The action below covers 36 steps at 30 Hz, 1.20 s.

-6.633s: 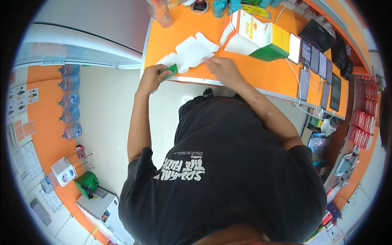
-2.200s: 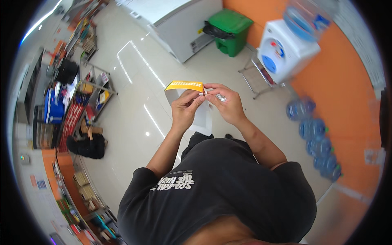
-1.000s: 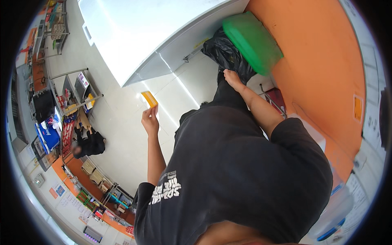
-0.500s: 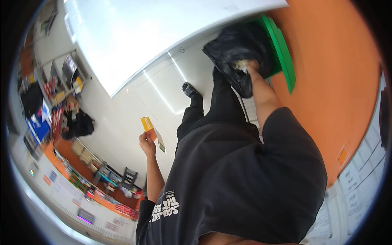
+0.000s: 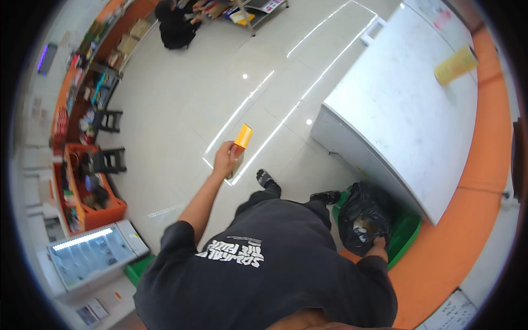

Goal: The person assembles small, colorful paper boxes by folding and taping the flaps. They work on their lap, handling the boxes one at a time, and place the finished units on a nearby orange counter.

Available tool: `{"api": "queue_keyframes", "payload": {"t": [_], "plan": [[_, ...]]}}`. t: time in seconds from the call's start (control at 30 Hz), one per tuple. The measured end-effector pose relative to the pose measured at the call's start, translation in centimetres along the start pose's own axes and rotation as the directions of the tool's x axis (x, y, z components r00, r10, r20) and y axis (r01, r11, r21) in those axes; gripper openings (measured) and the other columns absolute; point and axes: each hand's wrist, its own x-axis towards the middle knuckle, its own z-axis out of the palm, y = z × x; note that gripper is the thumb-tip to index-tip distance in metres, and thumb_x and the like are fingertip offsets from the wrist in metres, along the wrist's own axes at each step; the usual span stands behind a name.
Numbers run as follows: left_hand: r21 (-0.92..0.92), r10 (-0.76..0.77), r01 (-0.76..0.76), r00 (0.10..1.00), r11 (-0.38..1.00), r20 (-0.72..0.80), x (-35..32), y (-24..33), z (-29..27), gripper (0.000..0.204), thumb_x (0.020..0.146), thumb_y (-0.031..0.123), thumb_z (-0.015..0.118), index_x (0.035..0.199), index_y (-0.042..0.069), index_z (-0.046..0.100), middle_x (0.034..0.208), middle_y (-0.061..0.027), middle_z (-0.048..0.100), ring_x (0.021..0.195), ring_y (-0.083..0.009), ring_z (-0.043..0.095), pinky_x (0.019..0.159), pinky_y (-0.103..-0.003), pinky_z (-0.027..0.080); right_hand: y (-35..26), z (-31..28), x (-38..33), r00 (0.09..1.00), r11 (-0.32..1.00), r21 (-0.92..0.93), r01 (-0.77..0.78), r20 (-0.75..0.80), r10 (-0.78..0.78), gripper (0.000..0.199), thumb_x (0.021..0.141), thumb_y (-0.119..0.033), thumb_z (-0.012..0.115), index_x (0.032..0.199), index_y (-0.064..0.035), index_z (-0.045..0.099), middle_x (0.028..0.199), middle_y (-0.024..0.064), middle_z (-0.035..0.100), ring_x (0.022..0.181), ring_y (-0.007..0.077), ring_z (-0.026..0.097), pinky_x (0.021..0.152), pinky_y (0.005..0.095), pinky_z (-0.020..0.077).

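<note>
Out over the floor, my left hand is closed on a folded yellow-and-orange card, pinched at its lower end. A paler flap hangs below the fingers. At lower right, my right hand reaches down into a black garbage bag, beside crumpled clear plastic in the bag's mouth. Its fingers are mostly hidden, so I cannot tell what they grip. The bag lines a green bin standing against the end of the white table.
A roll of yellowish film stands on the white table. Black stools, an orange crate and a glass-topped display case line the left. Another person in black crouches at the far left, near a shelf rack.
My view has swung round, so the table and bin now sit further right and lower. My left hand still holds the card; my right hand remains in the bag.
</note>
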Motion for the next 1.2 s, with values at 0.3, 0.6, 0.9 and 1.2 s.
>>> {"api": "queue_keyframes", "payload": {"t": [0.3,0.6,0.9,1.2], "plan": [[0.312,-0.209,0.186,0.977,0.932,0.040,-12.7,-28.4,-29.3,0.030,0.100,0.021,0.056,0.118,0.000,0.066,0.109,-0.0228,0.071,0.101,-0.0399,0.067,0.088,-0.044,0.052,0.2,1.8,-21.6,0.960,0.926,-0.253,0.279,0.073,-0.269,0.042,0.094,-0.028,0.055,0.122,-0.0001,0.067,0.131,0.0213,0.063,0.121,0.0358,0.061,0.102,0.0467,0.0498],[0.406,-0.308,0.303,0.950,0.862,-0.055,-12.0,-40.1,-41.1,0.032,0.102,0.022,0.055,0.121,-0.002,0.064,0.108,-0.0191,0.071,0.097,-0.0287,0.070,0.084,-0.039,0.054,-6.3,7.7,-33.0,0.898,0.599,0.705,-0.380,0.126,0.421,0.050,0.090,-0.028,0.059,0.132,-0.0005,0.059,0.127,0.0152,0.064,0.112,0.0318,0.063,0.088,0.0446,0.0516],[0.112,0.162,-0.136,0.946,0.984,-0.282,-4.9,-35.8,-53.7,0.031,0.086,-0.011,0.057,0.111,0.003,0.067,0.103,-0.0140,0.067,0.101,-0.0331,0.064,0.088,-0.041,0.052,-56.3,1.5,-80.0,0.428,0.305,0.747,0.590,0.030,-0.903,0.045,0.095,-0.026,0.069,0.133,-0.0027,0.063,0.132,0.0146,0.065,0.122,0.0252,0.062,0.104,0.0365,0.0463],[0.223,0.588,-0.587,0.806,0.778,0.069,-4.9,-35.9,-69.5,0.042,0.070,-0.006,0.062,0.109,0.007,0.072,0.104,-0.0098,0.067,0.097,-0.0297,0.066,0.083,-0.041,0.054,-80.8,-9.9,-115.9,-0.036,0.148,0.771,0.619,0.216,-0.976,0.060,0.097,-0.047,0.066,0.133,-0.0008,0.058,0.127,0.0221,0.065,0.119,0.0273,0.062,0.097,0.0362,0.0494]]}}
